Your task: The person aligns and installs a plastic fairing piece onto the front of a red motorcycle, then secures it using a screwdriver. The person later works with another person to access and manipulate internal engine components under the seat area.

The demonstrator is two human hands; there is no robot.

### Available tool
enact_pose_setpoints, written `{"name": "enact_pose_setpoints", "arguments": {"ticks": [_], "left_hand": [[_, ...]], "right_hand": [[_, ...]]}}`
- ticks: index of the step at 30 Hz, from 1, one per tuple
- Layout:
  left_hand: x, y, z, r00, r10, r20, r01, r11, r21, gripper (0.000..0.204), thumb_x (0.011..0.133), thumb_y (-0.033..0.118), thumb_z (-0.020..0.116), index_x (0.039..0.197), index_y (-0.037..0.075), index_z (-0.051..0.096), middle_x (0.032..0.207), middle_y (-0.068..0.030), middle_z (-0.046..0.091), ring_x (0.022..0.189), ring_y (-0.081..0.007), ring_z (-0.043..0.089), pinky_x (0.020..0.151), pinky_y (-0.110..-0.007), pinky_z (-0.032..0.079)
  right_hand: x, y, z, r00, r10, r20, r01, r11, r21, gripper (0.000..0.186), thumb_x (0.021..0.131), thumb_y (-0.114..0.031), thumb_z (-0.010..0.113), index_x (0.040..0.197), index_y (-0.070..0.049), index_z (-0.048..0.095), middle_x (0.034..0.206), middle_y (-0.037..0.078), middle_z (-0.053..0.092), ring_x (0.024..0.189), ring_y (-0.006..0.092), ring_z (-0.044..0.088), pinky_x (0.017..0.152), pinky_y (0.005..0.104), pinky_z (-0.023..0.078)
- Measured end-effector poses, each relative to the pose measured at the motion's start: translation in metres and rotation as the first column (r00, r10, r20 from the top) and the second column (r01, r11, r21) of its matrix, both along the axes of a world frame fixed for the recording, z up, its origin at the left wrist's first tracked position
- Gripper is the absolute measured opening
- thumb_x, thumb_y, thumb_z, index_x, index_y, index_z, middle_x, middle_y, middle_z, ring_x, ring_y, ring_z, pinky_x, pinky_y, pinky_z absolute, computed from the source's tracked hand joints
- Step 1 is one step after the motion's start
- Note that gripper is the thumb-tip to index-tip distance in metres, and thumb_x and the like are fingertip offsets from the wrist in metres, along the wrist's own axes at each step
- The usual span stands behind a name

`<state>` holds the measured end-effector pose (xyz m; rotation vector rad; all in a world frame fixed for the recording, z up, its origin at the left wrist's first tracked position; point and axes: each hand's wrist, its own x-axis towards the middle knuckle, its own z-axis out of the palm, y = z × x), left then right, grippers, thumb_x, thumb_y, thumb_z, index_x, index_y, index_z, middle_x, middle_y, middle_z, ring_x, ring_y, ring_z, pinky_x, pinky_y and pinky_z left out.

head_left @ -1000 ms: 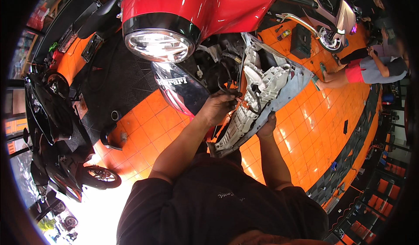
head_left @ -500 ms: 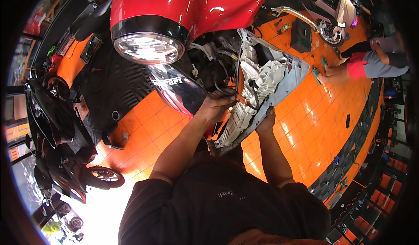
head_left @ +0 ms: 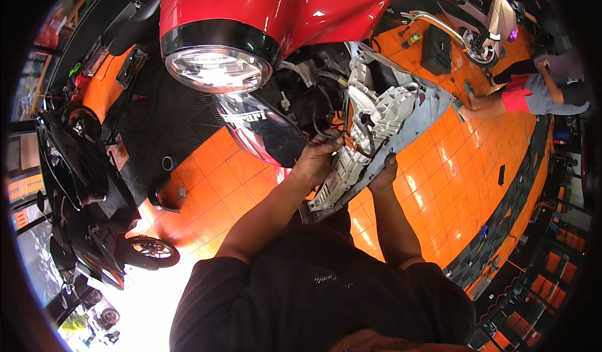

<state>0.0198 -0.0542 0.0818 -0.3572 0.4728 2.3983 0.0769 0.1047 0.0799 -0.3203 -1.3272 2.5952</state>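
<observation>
Before me is a scooter with a red front cover and a round headlight. A body panel, its inner side showing whitish ribbed plastic, is tilted beside the scooter's exposed dark wiring. My right hand is closed on the panel's lower right edge, thumb on top. My left hand is closed at the panel's left side, beside a thin dark cable and a small orange part. What its fingers pinch is hidden. A dark glossy fender lies just left of that hand.
Black motorcycles stand at the left, another scooter at the far right. A dark box and a small bottle sit on the orange tiled floor. Another person in red shorts is at the right.
The view has shifted slightly, with the scooter and panel a little farther right. My left hand has moved slightly along the panel's left side; my right hand keeps its hold.
</observation>
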Motion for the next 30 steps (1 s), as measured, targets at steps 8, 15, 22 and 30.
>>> {"name": "enact_pose_setpoints", "arguments": {"ticks": [8, 15, 22, 30], "left_hand": [[0.001, 0.002, -0.004, 0.999, 0.051, 0.007, -0.050, 0.999, -0.019, 0.017, 0.085, 0.002, 0.068, 0.099, 0.011, 0.063, 0.104, -0.0022, 0.066, 0.102, -0.0152, 0.060, 0.095, -0.033, 0.045], [-0.002, -0.003, 0.010, 0.996, 0.084, -0.032, -0.086, 0.995, -0.043, 0.017, 0.085, 0.003, 0.069, 0.099, 0.011, 0.063, 0.103, -0.0030, 0.067, 0.099, -0.0156, 0.060, 0.094, -0.034, 0.045], [-0.001, 0.001, 0.002, 0.995, 0.099, -0.004, -0.099, 0.995, -0.010, 0.016, 0.086, 0.002, 0.068, 0.100, 0.009, 0.064, 0.099, -0.0025, 0.067, 0.098, -0.0155, 0.061, 0.093, -0.033, 0.046], [0.000, 0.012, 0.000, 0.988, 0.138, -0.065, -0.145, 0.984, -0.105, 0.017, 0.087, -0.002, 0.064, 0.099, 0.009, 0.063, 0.106, -0.0029, 0.065, 0.102, -0.0149, 0.059, 0.092, -0.032, 0.045]], "right_hand": [[-0.003, 0.002, 0.001, 1.000, 0.006, -0.002, -0.005, 0.999, 0.048, 0.087, 0.079, -0.050, 0.070, 0.139, 0.003, 0.036, 0.130, 0.013, 0.053, 0.116, 0.0270, 0.056, 0.097, 0.0397, 0.046], [-0.005, -0.007, 0.005, 0.998, -0.017, -0.066, 0.019, 0.999, 0.036, 0.083, 0.079, -0.044, 0.070, 0.138, 0.004, 0.037, 0.131, 0.014, 0.052, 0.114, 0.0280, 0.056, 0.098, 0.0405, 0.046], [-0.008, -0.002, 0.005, 0.999, 0.001, -0.043, -0.002, 0.999, -0.036, 0.087, 0.079, -0.049, 0.070, 0.140, 0.003, 0.036, 0.133, 0.014, 0.051, 0.118, 0.0280, 0.054, 0.100, 0.0413, 0.045], [-0.009, 0.005, 0.009, 1.000, -0.015, 0.006, 0.015, 1.000, -0.002, 0.093, 0.078, -0.055, 0.069, 0.143, 0.000, 0.031, 0.137, 0.013, 0.047, 0.122, 0.0311, 0.051, 0.104, 0.0450, 0.042]]}}
